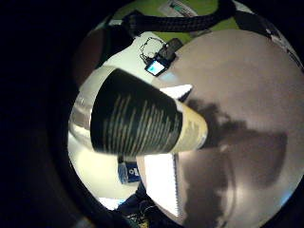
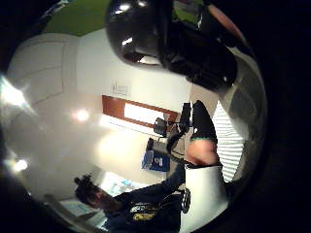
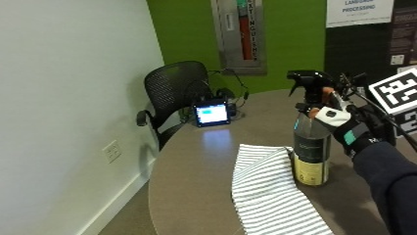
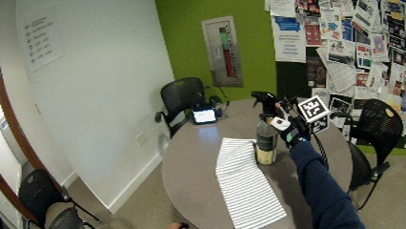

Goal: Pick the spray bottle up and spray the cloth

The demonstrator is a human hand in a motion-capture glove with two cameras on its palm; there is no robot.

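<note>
Spray bottle (image 3: 311,142): upright, base at the worktop (image 3: 196,171), right hand (image 3: 343,125) grip curled round its neck. Nozzle faces left; striped cloth (image 3: 273,200) lies beside, lower left.

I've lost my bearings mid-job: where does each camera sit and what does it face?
Little finger palm view: along the spray bottle to the table.
Thumb palm view: past its black trigger head to the ceiling; a sleeve shows.
Outside view: beside the table; right hand grips the bottle by the cloth.
Wide view: same, higher up.
All share the bottle.
</note>
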